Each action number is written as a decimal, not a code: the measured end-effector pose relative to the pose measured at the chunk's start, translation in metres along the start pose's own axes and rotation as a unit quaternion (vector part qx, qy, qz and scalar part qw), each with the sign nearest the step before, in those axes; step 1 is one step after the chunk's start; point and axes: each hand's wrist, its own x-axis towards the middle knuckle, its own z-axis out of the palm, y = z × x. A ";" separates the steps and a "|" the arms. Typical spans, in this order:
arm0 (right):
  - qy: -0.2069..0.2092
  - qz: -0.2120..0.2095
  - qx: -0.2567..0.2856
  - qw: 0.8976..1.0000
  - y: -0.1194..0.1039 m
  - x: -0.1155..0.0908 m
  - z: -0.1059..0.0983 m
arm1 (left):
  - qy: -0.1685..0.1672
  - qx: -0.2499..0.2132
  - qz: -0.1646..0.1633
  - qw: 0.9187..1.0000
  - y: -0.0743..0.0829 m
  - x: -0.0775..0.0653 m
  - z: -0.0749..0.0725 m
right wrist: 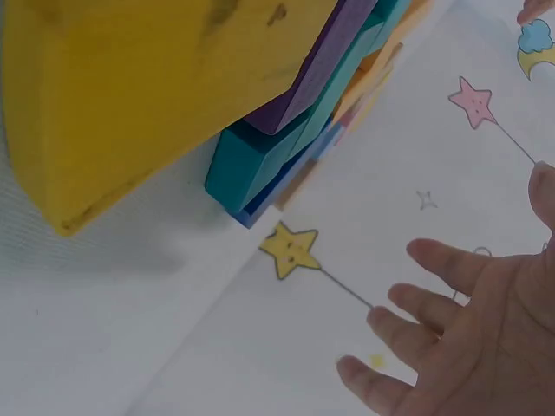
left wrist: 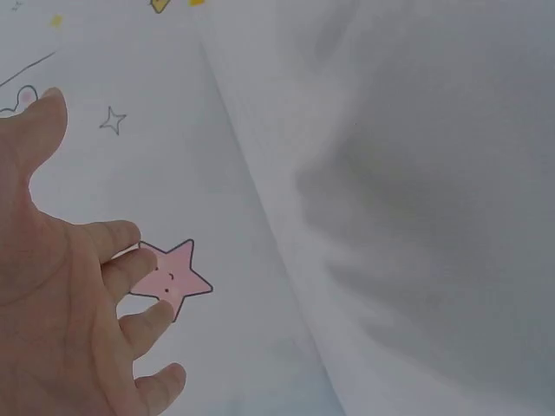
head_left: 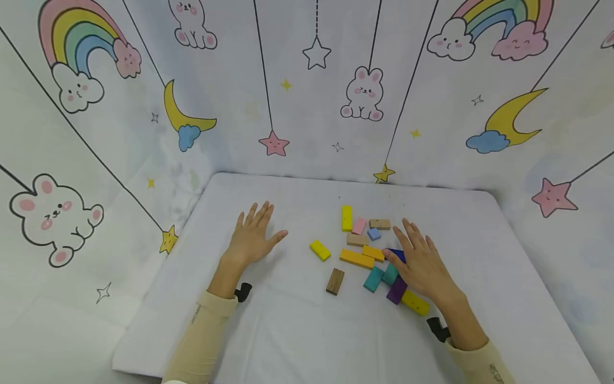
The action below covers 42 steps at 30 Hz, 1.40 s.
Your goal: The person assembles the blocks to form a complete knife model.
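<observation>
Several coloured wooden blocks lie loosely grouped on a white-covered table (head_left: 288, 330). My right hand (head_left: 424, 264) hovers over the right edge of the group, fingers spread and holding nothing. Around it are a dark blue block (head_left: 396, 255), a purple block (head_left: 397, 289), a teal block (head_left: 373, 279) and a yellow block (head_left: 415, 302). In the right wrist view that yellow block (right wrist: 165, 95) looms close at the upper left. My left hand (head_left: 251, 240) is left of the blocks, fingers spread and holding nothing; a small yellow block (head_left: 320, 250) is nearest to it.
Farther back lie an upright-lying yellow block (head_left: 347, 218), a pink block (head_left: 358, 225), a tan block (head_left: 380, 224) and a small blue block (head_left: 374, 233). Orange blocks (head_left: 357, 258) sit mid-group, a brown block (head_left: 335, 281) nearer me. A patterned cloth backdrop (head_left: 316, 106) rises behind the table.
</observation>
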 end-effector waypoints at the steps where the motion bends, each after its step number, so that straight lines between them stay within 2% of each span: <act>1: 0.000 -0.001 0.001 1.000 -0.001 0.000 0.000 | -0.001 0.001 0.002 1.000 0.000 0.002 0.002; 9: -0.004 -0.017 -0.001 1.000 -0.006 0.003 0.002 | -0.006 0.005 0.026 1.000 0.004 0.011 0.011; 14: 0.007 -0.035 0.000 0.999 -0.013 0.004 0.002 | -0.009 0.010 0.052 0.999 0.012 0.014 0.009; 23: -0.006 -0.049 -0.012 0.999 -0.023 0.003 0.005 | -0.013 0.010 0.097 0.995 0.027 0.029 0.012; 31: -0.012 -0.052 -0.004 0.999 -0.031 0.003 0.009 | -0.037 0.019 0.115 0.993 0.033 0.041 0.020; 35: -0.013 -0.055 0.002 0.998 -0.034 0.002 0.011 | -0.037 0.017 0.132 0.990 0.039 0.045 0.019; 42: -0.022 -0.063 0.002 0.998 -0.042 0.002 0.017 | -0.044 0.048 0.159 0.985 0.042 0.056 0.023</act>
